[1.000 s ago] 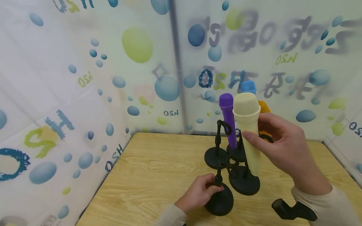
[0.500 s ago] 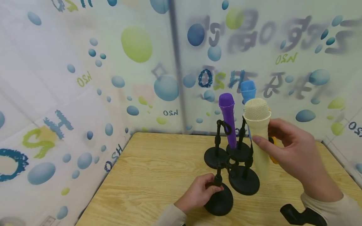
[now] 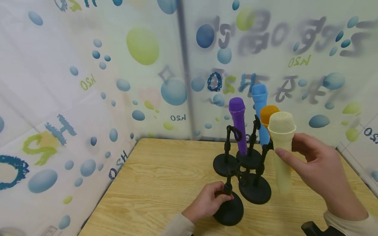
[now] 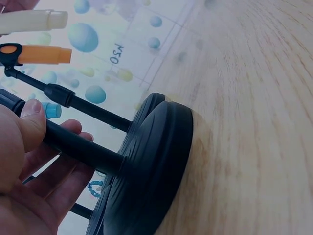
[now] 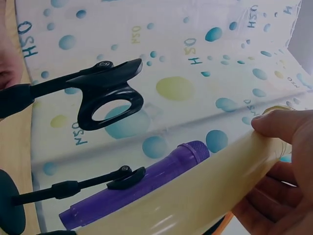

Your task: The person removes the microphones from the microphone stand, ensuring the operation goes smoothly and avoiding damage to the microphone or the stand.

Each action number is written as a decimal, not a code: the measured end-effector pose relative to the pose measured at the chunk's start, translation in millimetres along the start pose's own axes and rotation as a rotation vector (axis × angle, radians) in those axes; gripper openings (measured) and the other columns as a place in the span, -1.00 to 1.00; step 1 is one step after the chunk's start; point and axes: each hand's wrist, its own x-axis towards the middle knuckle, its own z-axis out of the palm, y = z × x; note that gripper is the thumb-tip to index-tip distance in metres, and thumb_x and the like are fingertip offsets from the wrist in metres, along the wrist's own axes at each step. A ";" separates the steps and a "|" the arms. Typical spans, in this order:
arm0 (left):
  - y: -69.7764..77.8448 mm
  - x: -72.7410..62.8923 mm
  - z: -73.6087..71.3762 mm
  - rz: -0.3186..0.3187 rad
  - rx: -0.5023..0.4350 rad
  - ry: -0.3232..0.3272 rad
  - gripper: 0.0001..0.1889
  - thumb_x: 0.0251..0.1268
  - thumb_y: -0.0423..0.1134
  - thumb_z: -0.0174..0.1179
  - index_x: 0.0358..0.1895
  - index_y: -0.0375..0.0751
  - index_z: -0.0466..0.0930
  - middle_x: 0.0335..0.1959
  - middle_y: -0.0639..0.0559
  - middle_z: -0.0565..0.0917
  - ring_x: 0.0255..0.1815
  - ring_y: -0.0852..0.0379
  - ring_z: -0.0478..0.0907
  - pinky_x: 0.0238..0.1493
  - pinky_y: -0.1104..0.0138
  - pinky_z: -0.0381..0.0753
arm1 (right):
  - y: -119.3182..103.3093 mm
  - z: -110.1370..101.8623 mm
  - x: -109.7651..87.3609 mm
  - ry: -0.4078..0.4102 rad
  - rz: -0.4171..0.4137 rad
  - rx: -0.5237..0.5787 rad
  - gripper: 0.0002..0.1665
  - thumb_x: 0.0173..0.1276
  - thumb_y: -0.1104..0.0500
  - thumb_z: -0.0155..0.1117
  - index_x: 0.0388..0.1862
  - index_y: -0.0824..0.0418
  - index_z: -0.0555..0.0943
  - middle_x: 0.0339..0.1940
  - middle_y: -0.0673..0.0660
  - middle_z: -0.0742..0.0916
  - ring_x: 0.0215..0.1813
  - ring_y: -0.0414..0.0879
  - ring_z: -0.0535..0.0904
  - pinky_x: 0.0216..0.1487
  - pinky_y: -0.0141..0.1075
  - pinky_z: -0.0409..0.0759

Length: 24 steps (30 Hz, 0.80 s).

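My left hand (image 3: pixel 208 200) grips the lower pole of the nearest black microphone stand (image 3: pixel 228 209), just above its round base. That stand's ring holder (image 5: pixel 112 98) has nothing in it in the right wrist view. My right hand (image 3: pixel 322 170) holds a cream microphone (image 3: pixel 282 154) by its body, thumb in front, head up, in the air right of the stands. Behind it, an orange microphone (image 3: pixel 268 113) is partly hidden; the left wrist view shows it in another stand's holder. A purple microphone (image 3: pixel 238 131) sits in the back left stand.
A blue microphone (image 3: pixel 260 98) stands at the back right. Black round bases (image 3: pixel 255 190) cluster closely on the wooden table (image 3: pixel 153 183). Behind the table hangs a printed sheet (image 3: pixel 147 85) with dots and letters.
My right hand has moved right and down with the cream microphone, drawing away from the stands. More of the orange and blue microphones now shows. My left hand has stayed on the stand's pole.
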 end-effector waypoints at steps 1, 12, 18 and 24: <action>0.4 0.0 0.0 -0.003 -0.001 -0.001 -0.90 0.56 -0.35 0.28 0.00 -0.26 0.71 -0.09 -0.02 0.86 -0.02 0.35 0.78 0.16 0.49 0.68 | 2.2 -0.6 -0.9 0.001 0.003 -0.008 -0.51 0.27 0.38 0.63 0.19 0.26 0.74 -0.10 -0.38 0.76 -0.11 -0.54 0.70 -0.07 -0.72 0.59; 2.6 -0.5 1.3 -0.006 0.010 0.008 -0.87 0.55 -0.35 0.29 0.02 -0.30 0.71 -0.09 -0.02 0.86 -0.02 0.35 0.78 0.16 0.49 0.68 | 18.0 -3.7 -10.5 -0.007 0.033 -0.058 -0.47 0.29 0.34 0.63 0.24 0.23 0.73 -0.08 -0.48 0.71 -0.09 -0.59 0.64 -0.03 -0.78 0.52; 2.7 0.2 1.4 -0.012 -0.005 0.008 -0.86 0.56 -0.35 0.27 0.03 -0.32 0.70 -0.08 -0.02 0.85 -0.02 0.35 0.78 0.15 0.50 0.68 | 26.0 -7.5 -16.8 -0.004 0.079 -0.092 -0.44 0.33 0.30 0.62 0.30 0.26 0.69 -0.07 -0.52 0.66 -0.10 -0.62 0.59 -0.05 -0.81 0.49; 1.9 0.3 1.1 -0.014 -0.008 0.006 -0.85 0.57 -0.35 0.27 0.04 -0.35 0.69 -0.08 -0.02 0.85 -0.03 0.35 0.78 0.15 0.50 0.68 | 35.2 -11.5 -23.4 0.000 0.142 -0.129 -0.45 0.37 0.24 0.60 0.30 0.29 0.68 -0.12 -0.56 0.62 -0.12 -0.69 0.54 -0.13 -0.81 0.48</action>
